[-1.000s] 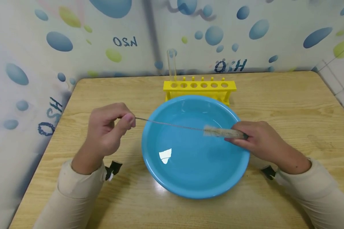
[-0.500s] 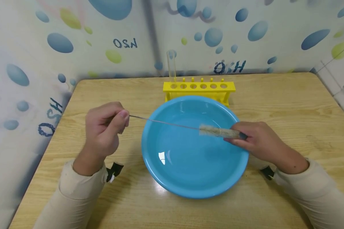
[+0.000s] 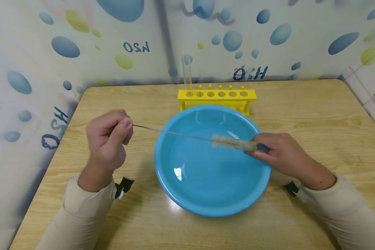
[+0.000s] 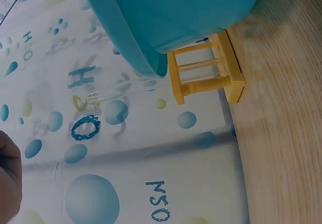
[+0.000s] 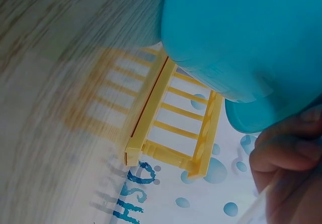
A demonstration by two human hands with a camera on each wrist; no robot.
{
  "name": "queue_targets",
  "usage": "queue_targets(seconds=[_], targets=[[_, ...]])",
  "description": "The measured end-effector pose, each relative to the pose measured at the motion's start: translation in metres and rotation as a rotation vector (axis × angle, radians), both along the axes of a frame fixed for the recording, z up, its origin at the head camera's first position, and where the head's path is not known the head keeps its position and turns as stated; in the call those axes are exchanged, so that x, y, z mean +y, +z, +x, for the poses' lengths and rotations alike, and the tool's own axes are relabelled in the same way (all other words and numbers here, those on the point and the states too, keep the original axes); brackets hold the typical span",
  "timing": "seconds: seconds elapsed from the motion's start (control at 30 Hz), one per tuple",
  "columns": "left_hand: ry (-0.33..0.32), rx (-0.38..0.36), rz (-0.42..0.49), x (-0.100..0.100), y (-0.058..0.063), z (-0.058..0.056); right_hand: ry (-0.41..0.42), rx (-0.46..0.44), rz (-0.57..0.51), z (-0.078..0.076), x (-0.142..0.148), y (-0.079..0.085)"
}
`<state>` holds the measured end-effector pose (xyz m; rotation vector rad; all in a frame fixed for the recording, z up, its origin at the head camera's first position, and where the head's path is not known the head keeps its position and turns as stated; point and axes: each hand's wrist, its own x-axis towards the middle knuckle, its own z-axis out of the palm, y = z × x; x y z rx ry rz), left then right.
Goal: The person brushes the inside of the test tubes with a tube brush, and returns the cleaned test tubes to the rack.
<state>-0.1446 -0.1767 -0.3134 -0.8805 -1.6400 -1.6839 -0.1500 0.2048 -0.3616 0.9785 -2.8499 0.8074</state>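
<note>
My left hand [image 3: 107, 139] pinches the end of a thin twisted-wire handle between thumb and curled fingers, left of the blue basin. The wire leads right to the pale bristles of a test tube brush [image 3: 222, 141]. My right hand [image 3: 282, 152], over the basin's right rim, grips a clear test tube [image 5: 254, 211]; its far part is hidden by the hand. Some bristles fluff out free at the tube's mouth, the others lie pressed inside it. Brush and tube are held nearly level above the basin [image 3: 212, 212]. Part of the left hand [image 4: 9, 178] shows in the left wrist view.
Behind the basin stands a yellow test tube rack [image 3: 217, 94] with one clear upright tube [image 3: 186, 73] in its leftmost hole. Everything rests on a wooden table [image 3: 303, 111], backed by a wall covering [image 3: 90, 27] with blue and green dots.
My left hand has moved left, drawing the wire and bristles along with it, so more bristles show outside the tube's mouth. The right hand stays nearly where it was.
</note>
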Motion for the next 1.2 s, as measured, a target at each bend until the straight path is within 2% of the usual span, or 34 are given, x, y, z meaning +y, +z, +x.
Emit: queue_targets(seconds=[0.43,0.7,0.87,1.2], targets=[[0.09,0.021,0.094,0.005,0.005,0.0,-0.009,0.014,0.012,0.0,0.001,0.0],[0.067,0.027,0.147,0.006,0.008,0.001,-0.029,-0.026,0.027,0.001,0.0,0.0],[0.058,0.037,0.179,0.006,0.011,0.0,-0.028,-0.01,0.035,0.001,0.001,0.001],[0.135,0.048,0.216,0.008,0.012,0.001,-0.016,0.014,0.021,0.0,0.0,0.0]])
